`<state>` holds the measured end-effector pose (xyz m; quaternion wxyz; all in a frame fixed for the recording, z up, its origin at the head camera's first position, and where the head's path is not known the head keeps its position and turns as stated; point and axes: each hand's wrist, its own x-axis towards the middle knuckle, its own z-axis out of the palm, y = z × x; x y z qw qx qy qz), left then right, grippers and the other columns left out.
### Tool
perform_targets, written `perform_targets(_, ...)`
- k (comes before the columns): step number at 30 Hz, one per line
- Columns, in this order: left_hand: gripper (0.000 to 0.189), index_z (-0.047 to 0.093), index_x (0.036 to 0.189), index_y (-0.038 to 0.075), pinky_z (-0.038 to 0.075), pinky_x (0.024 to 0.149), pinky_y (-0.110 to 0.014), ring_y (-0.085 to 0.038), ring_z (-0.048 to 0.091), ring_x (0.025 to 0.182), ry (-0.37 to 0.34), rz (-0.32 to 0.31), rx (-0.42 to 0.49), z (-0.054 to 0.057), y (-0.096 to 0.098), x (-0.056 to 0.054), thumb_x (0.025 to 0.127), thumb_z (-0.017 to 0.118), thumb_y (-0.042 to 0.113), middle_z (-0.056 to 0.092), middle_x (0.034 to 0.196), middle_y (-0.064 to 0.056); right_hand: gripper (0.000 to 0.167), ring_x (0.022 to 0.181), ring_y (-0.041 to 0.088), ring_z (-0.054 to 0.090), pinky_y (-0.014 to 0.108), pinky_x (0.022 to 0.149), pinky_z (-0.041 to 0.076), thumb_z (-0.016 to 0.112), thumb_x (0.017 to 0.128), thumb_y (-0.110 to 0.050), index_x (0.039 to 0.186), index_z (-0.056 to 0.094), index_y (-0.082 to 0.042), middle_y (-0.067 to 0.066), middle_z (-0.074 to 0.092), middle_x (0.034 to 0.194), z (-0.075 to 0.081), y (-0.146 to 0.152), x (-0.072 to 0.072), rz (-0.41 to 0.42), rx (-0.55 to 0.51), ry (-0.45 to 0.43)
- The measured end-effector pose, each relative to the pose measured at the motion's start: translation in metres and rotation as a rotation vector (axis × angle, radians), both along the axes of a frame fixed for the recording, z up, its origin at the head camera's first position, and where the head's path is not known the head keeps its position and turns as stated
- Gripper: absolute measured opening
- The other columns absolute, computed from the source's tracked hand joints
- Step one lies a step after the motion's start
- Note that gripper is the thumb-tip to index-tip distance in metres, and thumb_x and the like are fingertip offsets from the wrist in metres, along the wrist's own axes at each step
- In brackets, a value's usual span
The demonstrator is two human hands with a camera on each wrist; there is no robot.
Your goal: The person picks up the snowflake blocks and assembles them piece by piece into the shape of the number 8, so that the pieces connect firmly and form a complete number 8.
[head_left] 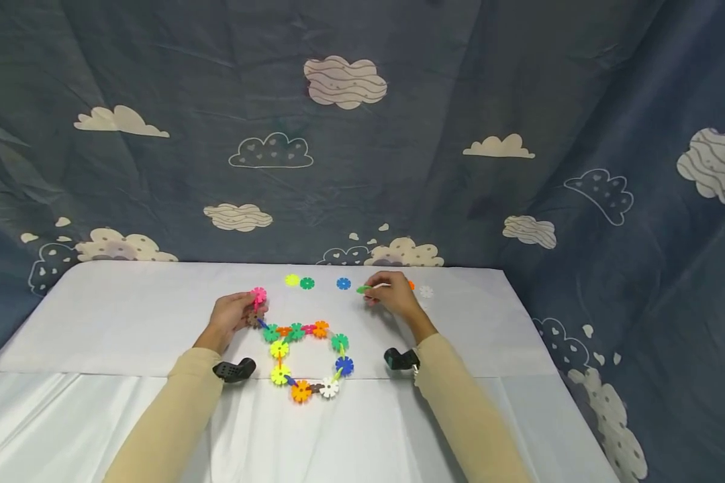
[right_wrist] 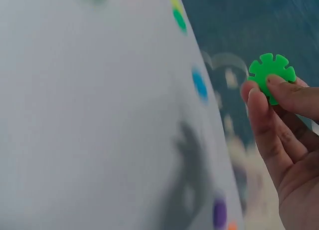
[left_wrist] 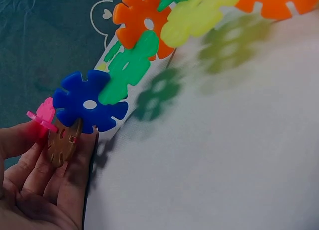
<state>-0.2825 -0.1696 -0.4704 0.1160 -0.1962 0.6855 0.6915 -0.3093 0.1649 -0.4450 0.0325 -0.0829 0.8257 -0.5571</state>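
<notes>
A chain of interlocked snowflake discs, bent into a loop (head_left: 344, 365), lies on the white table. At its left end, my left hand (head_left: 232, 315) grips a pink disc (left_wrist: 45, 114) and a brown disc (left_wrist: 64, 142). A blue disc (left_wrist: 89, 103) joins the brown one to the rest of the chain. Over the far part of the table, my right hand (head_left: 393, 295) pinches a loose bright green disc (right_wrist: 269, 73) between thumb and fingers. That disc is apart from the chain.
Along the table's far edge lie loose discs: yellow (head_left: 292, 280), green (head_left: 307, 283), blue (head_left: 344, 284) and white (head_left: 426, 292). A purple disc (right_wrist: 219, 212) shows in the right wrist view. Behind the white table (head_left: 127, 322) hangs a dark cloud-patterned curtain (head_left: 399, 188).
</notes>
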Motion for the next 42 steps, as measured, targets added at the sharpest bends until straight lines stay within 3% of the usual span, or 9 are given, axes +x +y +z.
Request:
perform_targets(8,0.037,0.051,0.131,-0.001,0.051,0.065,-0.018,-0.003,0.066,0.075,0.03,-0.006,0.014,-0.004,0.003,0.0,0.103,0.048,0.024,0.07,0.085,0.004,0.01,0.071,0.024,0.069,0.037,0.066,0.058,0.073,0.081,0.006,0.09,0.068,0.007,0.016,0.069,0.08,0.004,-0.098,-0.024,0.219,0.037,-0.007)
perform_targets(13,0.037,0.053,0.129,-0.001,0.051,0.065,-0.019,-0.005,0.065,0.075,-0.006,-0.004,-0.007,-0.009,0.014,0.001,0.102,0.049,0.023,0.071,0.09,-0.001,0.008,0.062,0.015,0.064,0.028,0.06,0.057,0.074,0.08,0.006,0.085,0.068,0.004,0.008,0.066,0.076,-0.007,-0.129,-0.026,0.193,0.098,-0.065)
perform_targets(21,0.038,0.053,0.132,-0.002,0.05,0.073,-0.021,-0.008,0.062,0.086,-0.004,0.005,-0.066,-0.008,0.017,-0.001,0.103,0.047,0.023,0.064,0.119,-0.014,0.006,0.061,0.01,0.062,0.021,0.058,0.054,0.074,0.08,0.003,0.083,0.07,-0.001,0.005,0.068,0.08,-0.006,-0.153,-0.03,0.173,0.198,0.002)
perform_targets(26,0.037,0.054,0.131,0.0,0.049,0.078,-0.024,-0.011,0.06,0.094,-0.012,0.018,-0.073,-0.006,0.013,-0.004,0.103,0.048,0.024,0.06,0.124,-0.013,0.007,0.063,0.007,0.06,0.018,0.059,0.051,0.076,0.079,0.001,0.08,0.071,-0.004,0.002,0.068,0.078,-0.003,-0.161,-0.033,0.175,0.269,0.038)
perform_targets(30,0.037,0.055,0.13,0.0,0.05,0.075,-0.022,-0.009,0.062,0.089,-0.018,0.03,-0.067,-0.005,0.01,-0.005,0.103,0.048,0.024,0.063,0.119,-0.012,0.006,0.071,0.007,0.06,0.017,0.07,0.048,0.076,0.08,0.0,0.081,0.072,-0.005,0.003,0.07,0.08,-0.004,-0.165,-0.034,0.181,0.314,0.06)
perform_targets(33,0.036,0.056,0.128,-0.001,0.051,0.07,-0.02,-0.006,0.064,0.081,-0.018,0.042,-0.053,-0.006,0.008,-0.005,0.102,0.049,0.023,0.068,0.106,-0.009,0.006,0.074,0.007,0.061,0.018,0.074,0.047,0.075,0.081,0.0,0.081,0.073,-0.006,0.003,0.072,0.082,-0.006,-0.169,-0.034,0.201,0.351,0.106)
perform_targets(38,0.034,0.056,0.126,-0.006,0.053,0.063,-0.02,-0.008,0.065,0.072,0.017,0.068,-0.016,-0.006,0.006,-0.004,0.102,0.05,0.017,0.07,0.088,-0.004,0.008,0.066,0.006,0.057,0.017,0.065,0.045,0.075,0.08,0.001,0.077,0.074,-0.006,0.003,0.071,0.074,-0.007,-0.177,-0.033,0.217,0.372,0.213)
perform_targets(42,0.033,0.055,0.125,-0.009,0.051,0.057,-0.022,-0.011,0.064,0.066,0.045,0.084,-0.031,-0.007,0.005,-0.003,0.102,0.049,0.014,0.071,0.083,-0.007,0.008,0.067,0.006,0.056,0.018,0.066,0.045,0.074,0.079,0.003,0.077,0.074,-0.005,0.002,0.07,0.072,-0.006,-0.184,-0.032,0.237,0.401,0.257)
